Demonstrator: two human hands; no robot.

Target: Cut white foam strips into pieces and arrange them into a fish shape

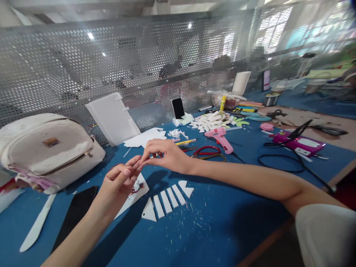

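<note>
My left hand [119, 181] and my right hand [165, 155] meet fingertip to fingertip above the table. Both have their fingers pinched together, and whatever they hold is too small or hidden to make out. Beneath my left hand lies a white sheet [144, 190] with small dark and red bits on it, partly covered by the hand. In front of my hands, white flat pieces form a fish shape: a pointed head [149, 211] with a small hole, several separate strips [166, 201], and a notched tail [186, 188].
A pale backpack [55, 148] stands left, near a white plastic knife [39, 224] and a dark flat object [75, 211]. Beyond my hands are red-handled pliers [207, 151], a pink glue gun [221, 138], white offcuts [213, 120] and a phone [178, 108]. A purple power strip [302, 144] trails black cable.
</note>
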